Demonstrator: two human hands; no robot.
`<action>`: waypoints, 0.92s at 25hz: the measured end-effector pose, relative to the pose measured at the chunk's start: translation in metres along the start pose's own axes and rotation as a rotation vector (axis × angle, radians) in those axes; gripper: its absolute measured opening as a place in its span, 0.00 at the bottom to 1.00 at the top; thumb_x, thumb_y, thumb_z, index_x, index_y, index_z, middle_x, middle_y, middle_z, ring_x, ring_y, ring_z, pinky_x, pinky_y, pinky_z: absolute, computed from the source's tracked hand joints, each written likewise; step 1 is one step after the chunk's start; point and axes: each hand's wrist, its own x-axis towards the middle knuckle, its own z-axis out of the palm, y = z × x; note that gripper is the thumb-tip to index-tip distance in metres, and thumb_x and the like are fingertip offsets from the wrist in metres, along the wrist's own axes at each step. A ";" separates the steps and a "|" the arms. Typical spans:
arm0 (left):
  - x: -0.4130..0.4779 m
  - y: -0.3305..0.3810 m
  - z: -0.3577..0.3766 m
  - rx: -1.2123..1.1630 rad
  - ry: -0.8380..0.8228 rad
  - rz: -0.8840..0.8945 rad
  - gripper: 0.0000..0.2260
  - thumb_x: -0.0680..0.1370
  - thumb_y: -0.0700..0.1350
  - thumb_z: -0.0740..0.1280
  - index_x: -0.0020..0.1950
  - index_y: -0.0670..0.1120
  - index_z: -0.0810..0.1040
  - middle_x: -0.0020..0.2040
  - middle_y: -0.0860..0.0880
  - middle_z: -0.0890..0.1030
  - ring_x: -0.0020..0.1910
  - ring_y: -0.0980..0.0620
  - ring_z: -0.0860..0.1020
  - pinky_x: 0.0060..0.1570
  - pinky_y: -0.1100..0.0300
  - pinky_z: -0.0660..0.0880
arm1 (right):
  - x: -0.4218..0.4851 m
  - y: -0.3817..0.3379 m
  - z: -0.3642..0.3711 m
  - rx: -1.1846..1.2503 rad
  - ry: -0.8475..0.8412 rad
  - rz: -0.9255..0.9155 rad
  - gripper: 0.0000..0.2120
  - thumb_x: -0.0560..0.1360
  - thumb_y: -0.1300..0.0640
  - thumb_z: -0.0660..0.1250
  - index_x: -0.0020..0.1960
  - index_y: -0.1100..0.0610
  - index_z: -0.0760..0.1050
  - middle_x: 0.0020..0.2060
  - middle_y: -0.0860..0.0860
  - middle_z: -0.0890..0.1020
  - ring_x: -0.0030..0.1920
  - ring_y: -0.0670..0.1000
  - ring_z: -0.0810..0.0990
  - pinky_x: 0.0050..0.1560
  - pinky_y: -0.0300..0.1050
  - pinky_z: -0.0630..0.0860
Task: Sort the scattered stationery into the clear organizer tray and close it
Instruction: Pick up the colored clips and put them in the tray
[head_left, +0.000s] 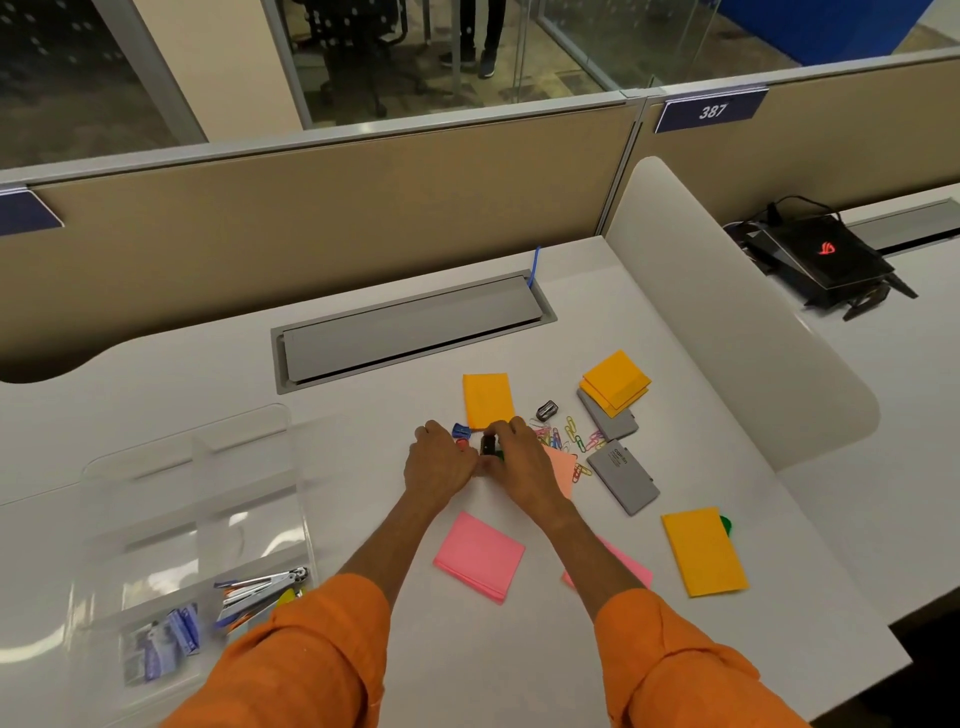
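Orange sleeves (311, 649) nearest, bottom of frame. I have both hands together at centre frame, low on the tabletop (363, 415).

Right hand (519, 457): fingers curled over a small black item (488, 444), pinching it. Possibly a sharpener, too small to be sure.

Left hand (439, 462): knuckles up, fingers curled, touching the right. Cannot tell whether it holds anything. My guess is that both are gathering small bits at once, to save trips.

Blue sharpener (461, 430) just above the left hand. Clips (571, 434), orange notes (488, 397), pink notes (480, 553) and grey cases (623, 478) lie loose, mostly right of the hands.

Tray (197, 519) lower left, well apart, seemingly open. Stapler (265, 587) and staple boxes (166, 639) are inside. Most sorting not yet done.
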 end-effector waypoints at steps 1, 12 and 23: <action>0.000 -0.001 0.001 0.026 0.000 0.016 0.22 0.76 0.53 0.65 0.61 0.38 0.68 0.57 0.41 0.74 0.53 0.42 0.77 0.48 0.50 0.77 | -0.002 0.002 -0.002 0.080 0.019 0.038 0.16 0.74 0.53 0.71 0.57 0.59 0.73 0.51 0.56 0.74 0.48 0.54 0.73 0.42 0.43 0.68; 0.000 -0.007 -0.003 -0.371 -0.008 -0.004 0.10 0.79 0.47 0.60 0.46 0.39 0.69 0.38 0.44 0.74 0.36 0.48 0.73 0.31 0.59 0.66 | -0.007 0.008 -0.044 1.456 0.042 0.550 0.08 0.76 0.58 0.68 0.48 0.63 0.78 0.42 0.58 0.82 0.41 0.55 0.81 0.44 0.46 0.81; -0.003 0.002 -0.038 -1.611 -0.337 -0.176 0.16 0.78 0.50 0.56 0.38 0.41 0.75 0.37 0.40 0.78 0.31 0.47 0.73 0.31 0.60 0.68 | 0.000 -0.001 -0.046 1.078 0.018 0.655 0.16 0.68 0.47 0.77 0.40 0.58 0.76 0.27 0.52 0.70 0.26 0.48 0.67 0.24 0.39 0.62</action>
